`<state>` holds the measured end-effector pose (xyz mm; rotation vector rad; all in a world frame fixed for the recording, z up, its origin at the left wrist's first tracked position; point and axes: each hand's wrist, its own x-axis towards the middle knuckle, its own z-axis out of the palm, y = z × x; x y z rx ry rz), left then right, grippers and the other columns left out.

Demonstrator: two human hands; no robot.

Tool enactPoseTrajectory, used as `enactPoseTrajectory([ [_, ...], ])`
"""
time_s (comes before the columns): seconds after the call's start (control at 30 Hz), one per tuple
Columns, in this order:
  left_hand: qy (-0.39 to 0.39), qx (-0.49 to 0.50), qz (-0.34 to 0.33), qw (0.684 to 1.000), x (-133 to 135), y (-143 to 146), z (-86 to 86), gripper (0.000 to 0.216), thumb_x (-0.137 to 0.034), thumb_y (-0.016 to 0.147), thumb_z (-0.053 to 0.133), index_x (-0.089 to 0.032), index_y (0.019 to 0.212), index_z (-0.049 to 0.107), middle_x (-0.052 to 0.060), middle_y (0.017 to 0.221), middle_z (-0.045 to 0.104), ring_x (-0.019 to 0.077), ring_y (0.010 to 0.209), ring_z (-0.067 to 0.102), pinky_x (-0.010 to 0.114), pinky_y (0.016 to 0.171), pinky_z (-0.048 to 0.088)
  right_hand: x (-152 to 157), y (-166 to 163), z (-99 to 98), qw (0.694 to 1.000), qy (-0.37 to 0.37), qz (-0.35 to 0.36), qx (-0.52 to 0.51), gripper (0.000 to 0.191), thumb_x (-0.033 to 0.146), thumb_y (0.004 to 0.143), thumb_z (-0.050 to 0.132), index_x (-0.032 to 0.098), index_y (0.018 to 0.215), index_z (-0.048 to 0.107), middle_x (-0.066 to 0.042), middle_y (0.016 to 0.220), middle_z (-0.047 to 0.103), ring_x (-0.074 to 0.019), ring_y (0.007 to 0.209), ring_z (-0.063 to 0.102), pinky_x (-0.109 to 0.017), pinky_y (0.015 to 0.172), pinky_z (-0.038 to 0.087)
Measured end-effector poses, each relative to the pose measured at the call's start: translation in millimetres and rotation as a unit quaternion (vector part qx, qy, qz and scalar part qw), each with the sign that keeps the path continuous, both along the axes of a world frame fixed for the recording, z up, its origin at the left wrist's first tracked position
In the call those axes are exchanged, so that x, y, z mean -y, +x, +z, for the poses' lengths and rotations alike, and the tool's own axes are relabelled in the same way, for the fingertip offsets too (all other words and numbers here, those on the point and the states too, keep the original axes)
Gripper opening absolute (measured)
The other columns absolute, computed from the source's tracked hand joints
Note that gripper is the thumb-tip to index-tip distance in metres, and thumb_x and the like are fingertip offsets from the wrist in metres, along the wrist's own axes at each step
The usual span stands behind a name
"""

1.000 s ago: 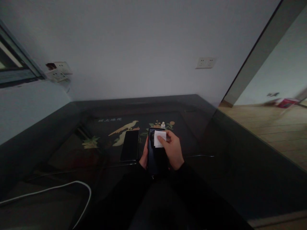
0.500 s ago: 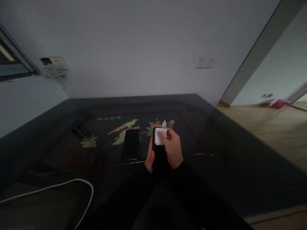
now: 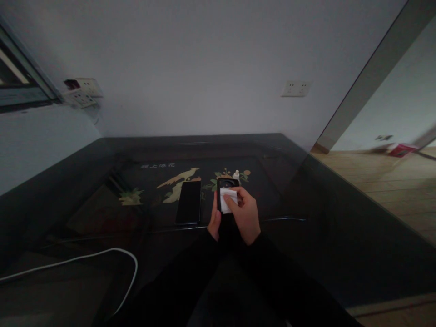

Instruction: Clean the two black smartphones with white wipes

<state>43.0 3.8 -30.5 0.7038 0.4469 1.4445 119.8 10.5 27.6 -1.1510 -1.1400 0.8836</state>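
In my left hand [image 3: 214,220] is a black phone case [image 3: 227,182], held upright with a round camera area at its top. Whether a phone sits inside it I cannot tell. My right hand [image 3: 245,213] pinches a folded white tissue [image 3: 227,193] and presses it against the case's back, below the camera area. The lower part of the case blends into my dark sleeves. Left of my hands, a dark phone [image 3: 189,202] lies flat on the table. A small white bottle [image 3: 236,174] stands just beyond the case.
The dark glossy table [image 3: 306,259] carries a bird and flower picture [image 3: 180,176]. A white cable [image 3: 85,258] curves across its left front. Behind is a wall with a socket [image 3: 296,88]; a red box [image 3: 403,149] stands on the floor at right.
The tissue has slid down the case's back with my right hand, uncovering the round camera area. The whole view has shifted slightly.
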Motion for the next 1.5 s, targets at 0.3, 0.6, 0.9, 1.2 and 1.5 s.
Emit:
enactPoseTrajectory([
  [0.3,-0.021,0.007,0.007,1.0,0,-2,7.5,0.101,-0.05,0.066,0.066,-0.019,0.143,0.009,0.01,0.136,0.044,0.0256,0.124,0.041,0.033,0.105,0.029,0,-4,1.0,0.999,-0.01,0.008,0.04,0.017,0.029,0.069,0.059,0.018,0.081,0.055,-0.001,0.072,0.06,-0.0152,0.065,0.057,-0.025,0.058,0.045],
  [0.6,-0.025,0.019,-0.002,0.999,-3,-10,5.1,0.088,-0.048,0.073,0.06,-0.027,0.142,0.01,0.006,0.135,0.046,0.0235,0.122,0.045,0.033,0.102,0.033,26,-1,-13.1,0.993,-0.043,0.078,0.075,0.014,0.028,0.069,0.06,0.017,0.077,0.056,-0.001,0.068,0.06,-0.0142,0.06,0.055,-0.024,0.053,0.044],
  [0.9,-0.036,0.029,0.018,0.999,-5,-11,7.8,0.089,-0.049,0.072,0.061,-0.035,0.141,0.006,0.006,0.141,0.038,0.0244,0.111,0.054,0.037,0.093,0.043,27,-6,-11.7,0.992,-0.035,0.083,0.089,0.013,0.026,0.07,0.059,0.017,0.08,0.058,-0.001,0.072,0.061,-0.0151,0.064,0.057,-0.024,0.055,0.044],
  [1.2,-0.029,0.009,0.054,0.998,-11,-13,2.1,0.094,-0.049,0.069,0.064,-0.03,0.142,0.008,0.005,0.141,0.038,0.0222,0.123,0.043,0.03,0.1,0.036,30,-7,-13.5,0.992,-0.042,0.08,0.088,0.015,0.029,0.071,0.06,0.017,0.079,0.056,0.0,0.069,0.06,-0.0148,0.062,0.056,-0.024,0.055,0.043],
  [1.5,-0.022,-0.004,0.066,0.998,-18,-15,-5.3,0.094,-0.05,0.066,0.065,-0.029,0.142,0.013,0.005,0.144,0.033,0.0239,0.126,0.039,0.032,0.102,0.033,34,-10,-20.7,0.991,-0.033,0.071,0.109,0.015,0.029,0.07,0.062,0.018,0.08,0.059,-0.002,0.072,0.062,-0.016,0.066,0.058,-0.025,0.058,0.045],
])
